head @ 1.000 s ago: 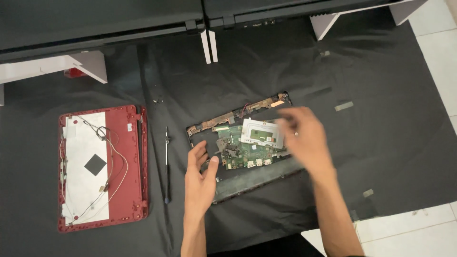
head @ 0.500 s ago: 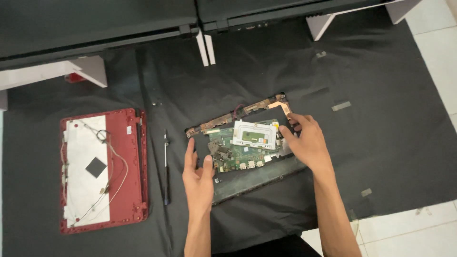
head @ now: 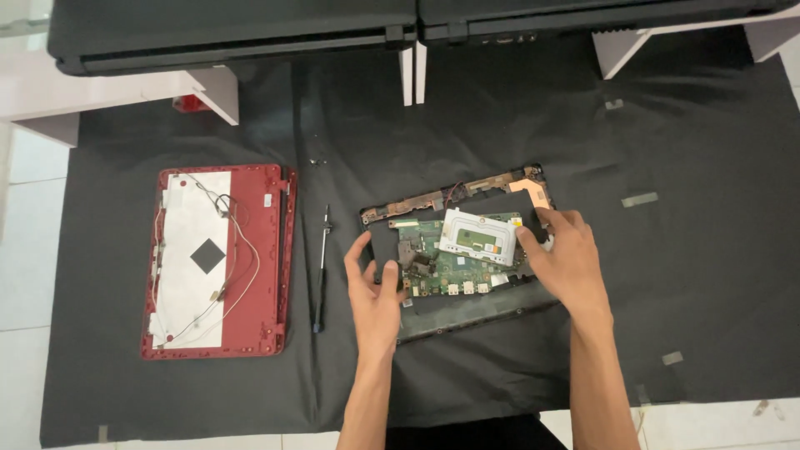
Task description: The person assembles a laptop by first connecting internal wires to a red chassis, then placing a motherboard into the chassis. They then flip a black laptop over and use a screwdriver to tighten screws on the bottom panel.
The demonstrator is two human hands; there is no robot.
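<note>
An opened black laptop base (head: pixel 467 310) lies on a black cloth, showing a green circuit board (head: pixel 442 267), a silver-white metal plate (head: pixel 481 237) and a copper-coloured heat pipe (head: pixel 533 185). My left hand (head: pixel 375 292) rests at the base's left edge, fingers spread, thumb against the board. Over at the base's right side, my right hand (head: pixel 567 258) has its thumb at the metal plate's right edge. Neither hand lifts anything.
A red laptop lid (head: pixel 218 260) with white backing and thin cables lies to the left. A black screwdriver (head: pixel 321 271) lies between lid and base. Small screws (head: pixel 315 161) sit above it. White table legs (head: pixel 215 90) and black cases (head: pixel 233 33) stand at the back.
My right hand came down from above the board to the base's right side. My left hand shifted slightly and spread its fingers at the left edge. The camera view moved a little.
</note>
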